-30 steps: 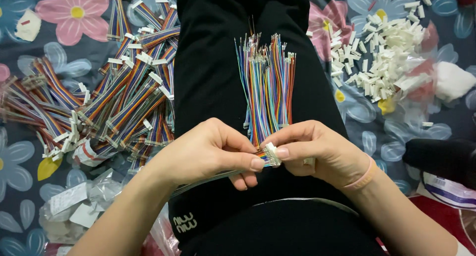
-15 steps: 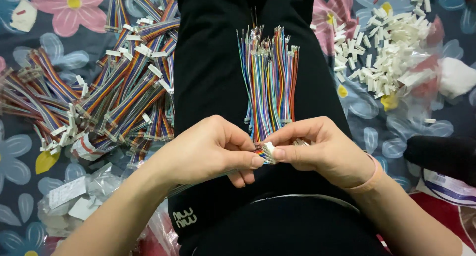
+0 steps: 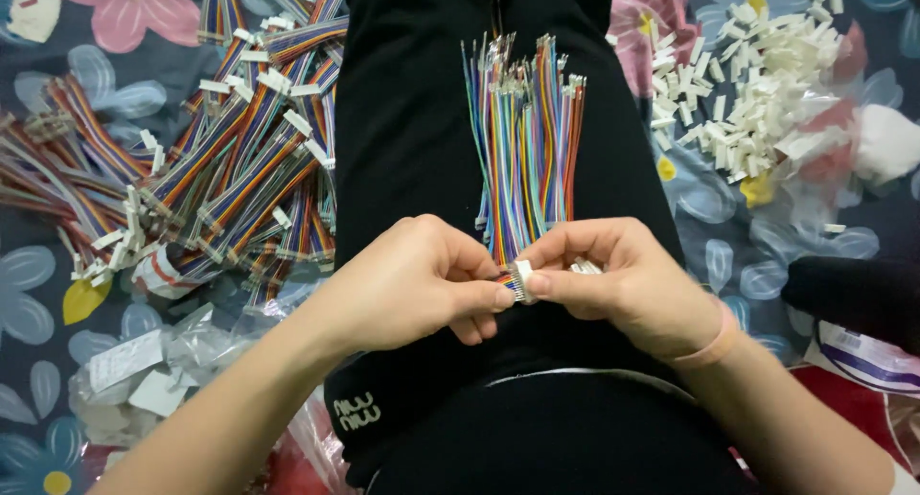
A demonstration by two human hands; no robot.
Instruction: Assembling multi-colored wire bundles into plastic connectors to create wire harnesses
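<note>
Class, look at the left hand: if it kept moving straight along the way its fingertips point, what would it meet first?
Most likely the small white plastic connector pinched at its fingertips, then the right hand just beyond; the left hand points rightward, though depth is unclear.

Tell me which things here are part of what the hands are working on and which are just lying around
In hand:
left hand
right hand
small white connector, pinched between both
loose coloured wires on the black lap

Lying about:
finished wire bundles
pile of white connectors
clear plastic bags
floral cloth
</note>
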